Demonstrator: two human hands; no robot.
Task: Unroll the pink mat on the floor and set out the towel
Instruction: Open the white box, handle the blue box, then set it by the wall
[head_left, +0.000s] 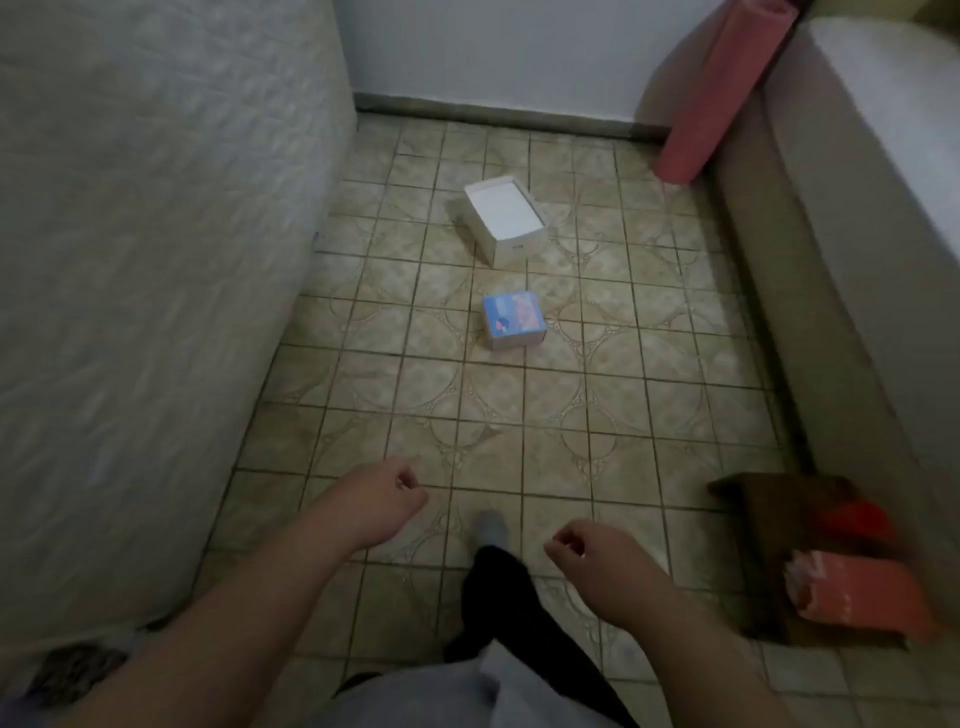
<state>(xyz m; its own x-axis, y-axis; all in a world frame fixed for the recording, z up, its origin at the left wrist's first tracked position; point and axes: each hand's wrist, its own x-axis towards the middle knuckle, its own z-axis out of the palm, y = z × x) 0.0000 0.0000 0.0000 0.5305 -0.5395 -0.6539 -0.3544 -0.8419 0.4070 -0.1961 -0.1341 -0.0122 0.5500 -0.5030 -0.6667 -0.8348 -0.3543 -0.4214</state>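
Note:
The rolled pink mat (719, 88) leans upright in the far right corner, between the wall and a bed. My left hand (387, 499) hangs over the tiled floor at lower centre, fingers loosely curled, holding nothing. My right hand (589, 553) hangs a little lower and to the right, also loosely curled and holding nothing. Both hands are far from the mat. A folded orange-pink cloth (862, 592), possibly the towel, lies in a brown cardboard box (748, 551) at the lower right.
A mattress (145, 260) stands along the left side and a bed (883, 208) runs along the right. On the tiled floor (597, 415) between them lie an open white box (506, 218) and a small blue box (513, 318). My foot (491, 527) is stepping forward.

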